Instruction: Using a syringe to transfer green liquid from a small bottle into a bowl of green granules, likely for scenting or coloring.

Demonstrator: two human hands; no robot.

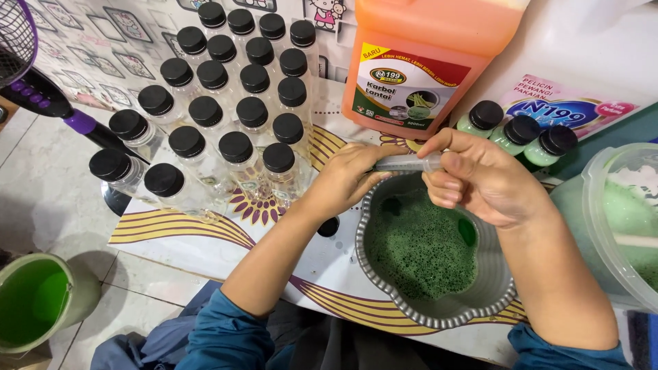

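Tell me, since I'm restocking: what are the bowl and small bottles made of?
Bowl: likely metal, dull grey with a beaded, fluted rim. Small bottles: clear plastic by the look, see-through walls, with matte black ribbed caps.

A clear plastic syringe [410, 163] lies level between a person's two hands above the far rim of a fluted grey metal bowl [439, 316]. The left hand [346, 179] is curled around the syringe's left end, hiding that tip; the right hand [480, 179] pinches the barrel near its other end between thumb and forefinger, the remaining fingers folded beneath. The syringe's barrel looks pale and see-through, and its contents cannot be made out. The bowl sits on the table directly in front of the person, its scalloped edge catching the light, and holds a dark green liquid [419, 248] covered in fine foam.
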